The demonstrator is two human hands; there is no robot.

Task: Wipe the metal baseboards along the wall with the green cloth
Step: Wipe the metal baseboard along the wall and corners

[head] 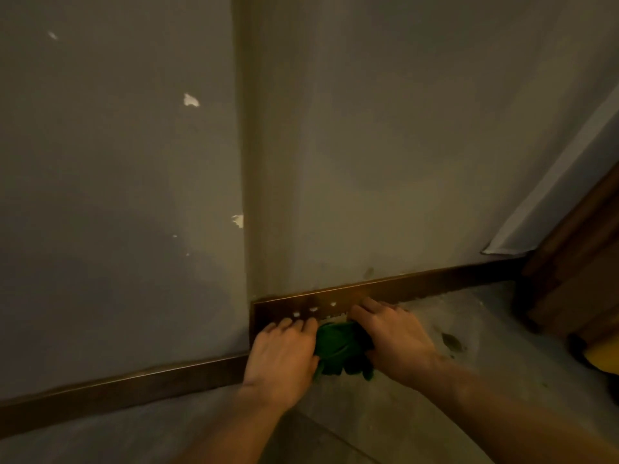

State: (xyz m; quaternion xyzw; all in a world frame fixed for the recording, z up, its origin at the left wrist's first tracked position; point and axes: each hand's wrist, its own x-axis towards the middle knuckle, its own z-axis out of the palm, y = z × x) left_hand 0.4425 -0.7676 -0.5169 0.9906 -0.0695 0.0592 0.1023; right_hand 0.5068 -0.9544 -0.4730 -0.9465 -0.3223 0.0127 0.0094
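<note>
Green cloth (341, 346) half hidden between both hands; yellow object (603, 360) cut off right.

Dim grey wall (117, 195) with chipped paint, grey floor (435, 413) — wooden furniture (576, 262) at right

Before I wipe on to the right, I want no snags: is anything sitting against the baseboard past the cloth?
Nothing visible does. The green cloth lies bunched between both hands at the baseboard, and that strip runs bare to the wooden furniture at its far right end.
</note>
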